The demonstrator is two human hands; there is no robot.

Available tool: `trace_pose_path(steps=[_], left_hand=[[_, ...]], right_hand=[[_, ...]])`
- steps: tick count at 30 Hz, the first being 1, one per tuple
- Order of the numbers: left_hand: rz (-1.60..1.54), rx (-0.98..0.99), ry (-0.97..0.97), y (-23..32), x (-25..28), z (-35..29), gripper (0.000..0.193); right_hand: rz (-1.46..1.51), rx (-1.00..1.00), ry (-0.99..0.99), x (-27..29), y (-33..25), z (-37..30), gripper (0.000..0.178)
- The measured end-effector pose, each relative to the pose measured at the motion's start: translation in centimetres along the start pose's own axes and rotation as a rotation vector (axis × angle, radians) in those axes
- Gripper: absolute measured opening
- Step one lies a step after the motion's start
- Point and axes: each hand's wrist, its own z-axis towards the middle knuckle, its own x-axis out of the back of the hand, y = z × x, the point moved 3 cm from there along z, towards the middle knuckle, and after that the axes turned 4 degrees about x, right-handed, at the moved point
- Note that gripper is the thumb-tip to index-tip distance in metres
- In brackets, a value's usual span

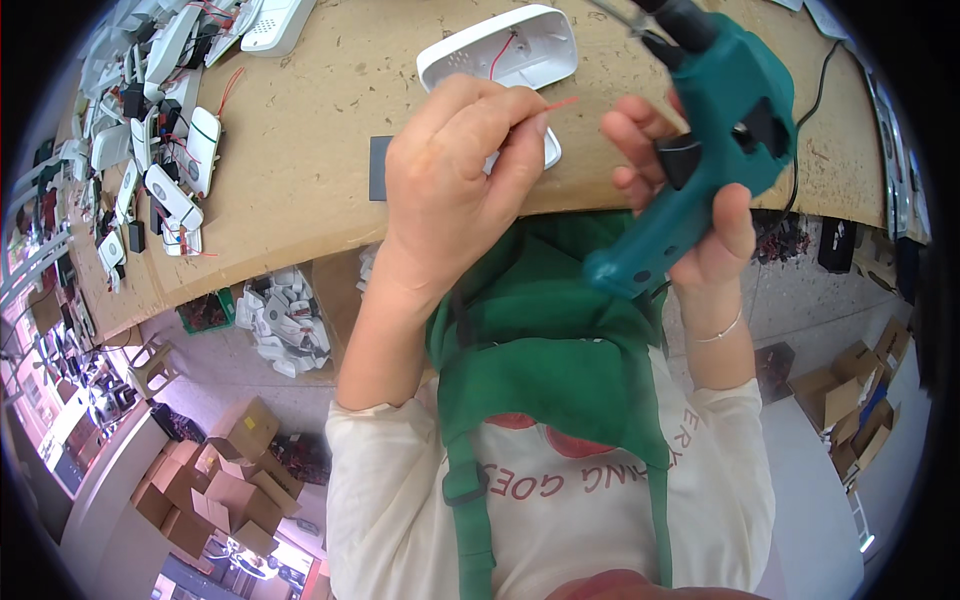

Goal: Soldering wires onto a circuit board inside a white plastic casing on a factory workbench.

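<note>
I am in a small assembly workshop: my worn fibreboard counter (330, 120) carries heaps of white plastic housings (165, 120) with red wires, and cardboard boxes (215, 480) crowd the floor beside bagged parts (285, 320).

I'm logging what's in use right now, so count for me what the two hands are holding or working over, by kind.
Teal glue gun, in the right hand: 1
Thin red wire, pinched by the left hand: 1
Open white plastic shell on the bench: 1
Total: 3
</note>
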Motion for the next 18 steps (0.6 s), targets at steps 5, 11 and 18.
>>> trace_pose_path(steps=[5, 11, 18], left_hand=[[0.444, -0.184, 0.154, -0.2, -0.4, 0.1, 0.013], [0.763, -0.324, 0.311, 0.4, -0.2, 0.6, 0.006], [0.207, -0.574, 0.506, -2.7, -1.4, 2.6, 0.007]], right_hand=[[-0.281, 0.166, 0.067, 2.6, -3.8, -2.9, 0.09], [-0.681, 0.157, 0.234, 1.8, -6.7, -7.2, 0.08], [-0.868, -0.015, 0.237, 0.0, -6.5, -6.1, 0.046]])
